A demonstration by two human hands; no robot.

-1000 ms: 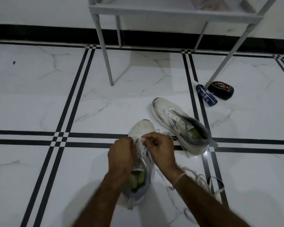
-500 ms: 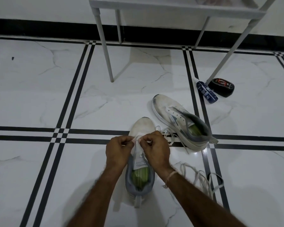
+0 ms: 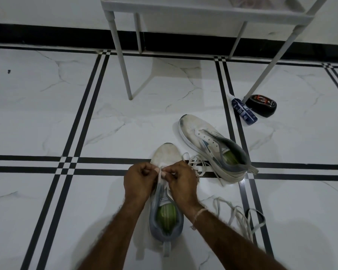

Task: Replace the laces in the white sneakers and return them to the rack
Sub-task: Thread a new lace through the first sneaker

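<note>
A white sneaker (image 3: 165, 152) with a grey collar and green insole stands on the floor in front of me, toe pointing away. My left hand (image 3: 140, 183) and my right hand (image 3: 180, 182) meet over its front eyelets, both pinching a white lace (image 3: 161, 175). That lace trails out to the right (image 3: 195, 164) across the floor. The second white sneaker (image 3: 207, 141) lies to the right, tipped on its side, with no lace in it. A loose pile of white laces (image 3: 236, 215) lies beside my right forearm.
The white rack (image 3: 203, 10) stands ahead against the wall, its legs (image 3: 123, 63) on the marble floor. By its right front leg lie a blue tube (image 3: 244, 112) and a black shoe-polish case (image 3: 261, 106).
Both hands have shifted forward from the tongue to the front eyelets, uncovering the green insole. The lace end now trails to the right of the toe.
</note>
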